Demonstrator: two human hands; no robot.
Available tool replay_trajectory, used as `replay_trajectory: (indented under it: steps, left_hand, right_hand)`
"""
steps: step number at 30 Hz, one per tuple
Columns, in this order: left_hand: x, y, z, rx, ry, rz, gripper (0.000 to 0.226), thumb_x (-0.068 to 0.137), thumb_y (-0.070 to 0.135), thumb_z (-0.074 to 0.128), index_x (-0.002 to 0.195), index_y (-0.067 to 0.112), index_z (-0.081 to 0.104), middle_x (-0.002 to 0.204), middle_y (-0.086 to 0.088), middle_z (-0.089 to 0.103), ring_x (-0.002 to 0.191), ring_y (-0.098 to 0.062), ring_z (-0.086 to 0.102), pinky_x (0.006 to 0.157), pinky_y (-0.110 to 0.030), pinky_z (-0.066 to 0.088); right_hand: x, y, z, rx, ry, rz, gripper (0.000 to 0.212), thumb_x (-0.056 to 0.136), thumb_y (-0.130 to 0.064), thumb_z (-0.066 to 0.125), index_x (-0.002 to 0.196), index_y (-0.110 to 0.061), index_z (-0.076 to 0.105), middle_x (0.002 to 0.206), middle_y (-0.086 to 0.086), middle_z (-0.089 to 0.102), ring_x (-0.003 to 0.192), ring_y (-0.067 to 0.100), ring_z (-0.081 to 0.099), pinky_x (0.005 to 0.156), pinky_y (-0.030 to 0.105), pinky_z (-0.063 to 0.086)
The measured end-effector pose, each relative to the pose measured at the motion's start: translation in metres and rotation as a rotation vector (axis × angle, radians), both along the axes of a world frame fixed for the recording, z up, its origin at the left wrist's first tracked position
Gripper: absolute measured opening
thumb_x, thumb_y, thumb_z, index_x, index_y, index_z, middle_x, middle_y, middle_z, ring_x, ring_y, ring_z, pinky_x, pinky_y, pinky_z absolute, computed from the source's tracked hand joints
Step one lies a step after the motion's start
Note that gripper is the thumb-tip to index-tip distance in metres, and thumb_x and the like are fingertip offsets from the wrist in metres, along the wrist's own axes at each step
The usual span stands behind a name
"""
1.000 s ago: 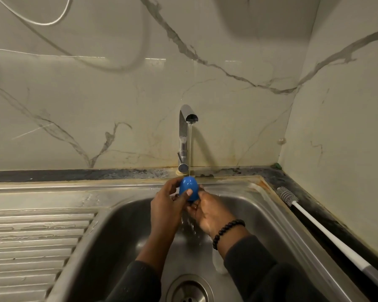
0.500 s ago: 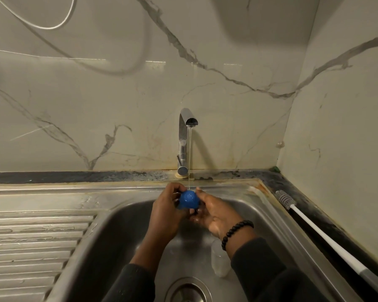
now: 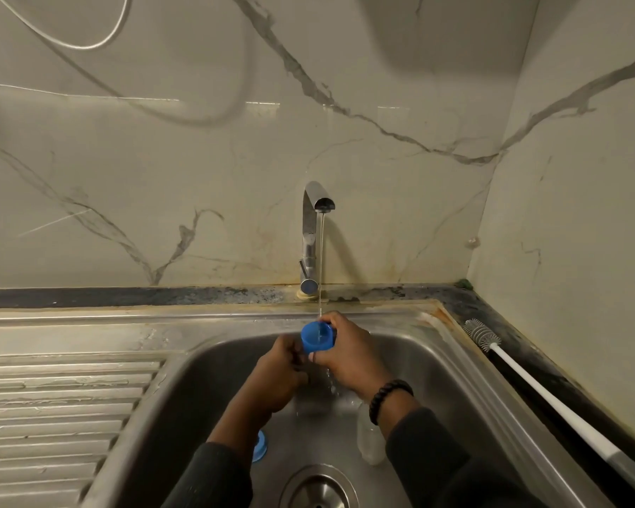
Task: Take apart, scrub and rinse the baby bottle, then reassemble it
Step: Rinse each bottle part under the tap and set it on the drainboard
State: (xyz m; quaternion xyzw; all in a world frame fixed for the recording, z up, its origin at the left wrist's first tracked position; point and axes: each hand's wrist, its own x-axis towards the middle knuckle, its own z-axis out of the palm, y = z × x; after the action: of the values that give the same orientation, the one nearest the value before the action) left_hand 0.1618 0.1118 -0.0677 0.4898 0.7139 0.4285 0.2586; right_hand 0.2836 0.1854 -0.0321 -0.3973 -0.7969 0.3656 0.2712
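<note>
A blue bottle cap [image 3: 316, 337] is held mouth-up under the thin stream from the tap [image 3: 314, 229]. My right hand [image 3: 349, 355] grips the cap from the right, fingers curled round it. My left hand [image 3: 277, 379] sits just left of and below the cap, fingers curled at its lower edge. The clear bottle body [image 3: 370, 439] lies in the sink basin [image 3: 206, 390] under my right forearm. A blue ring part [image 3: 260, 446] lies on the basin floor, half hidden by my left arm.
A white-handled bottle brush [image 3: 521, 375] lies along the dark counter strip right of the sink. The ribbed drainboard [image 3: 52, 416] is at the left. The drain [image 3: 318, 489] is at the bottom centre. Marble walls close the back and right.
The cap has been turned from dome-up to mouth-up under the stream. My right hand now wraps it, and my left hand has dropped lower.
</note>
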Motion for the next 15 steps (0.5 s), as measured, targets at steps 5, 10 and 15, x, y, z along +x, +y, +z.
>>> replay_trajectory:
  steps: [5, 10, 15]
  left_hand:
    - [-0.013, -0.002, 0.002, -0.011, -0.061, -0.075, 0.054, 0.074, 0.019, 0.081, 0.118, 0.022, 0.049, 0.109, -0.004, 0.063, 0.097, -0.018, 0.066, 0.083, -0.031, 0.057]
    - [-0.014, -0.019, 0.021, 0.024, -0.076, -0.232, 0.077, 0.075, 0.003, 0.078, 0.128, 0.036, 0.034, 0.124, -0.003, 0.053, 0.106, -0.019, 0.064, 0.08, -0.022, 0.056]
    - [-0.017, -0.036, 0.034, 0.099, -0.161, -0.208, 0.05, 0.08, 0.009, 0.076, 0.122, 0.026, 0.054, 0.122, -0.005, 0.06, 0.105, -0.021, 0.067, 0.087, -0.037, 0.059]
  right_hand:
    - [0.008, -0.006, 0.018, -0.962, 0.453, -0.087, 0.043, 0.087, -0.028, 0.07, 0.119, -0.006, 0.053, 0.107, 0.019, 0.067, 0.07, 0.02, 0.069, 0.064, 0.028, 0.055]
    - [-0.004, -0.023, 0.012, -1.045, 0.274, -0.174, 0.049, 0.086, -0.044, 0.068, 0.117, -0.008, 0.055, 0.093, 0.014, 0.071, 0.049, 0.012, 0.057, 0.045, 0.021, 0.047]
    - [-0.002, -0.036, 0.013, -1.097, 0.264, -0.153, 0.047, 0.091, -0.051, 0.057, 0.113, -0.01, 0.062, 0.076, 0.006, 0.065, 0.044, 0.008, 0.046, 0.043, 0.019, 0.037]
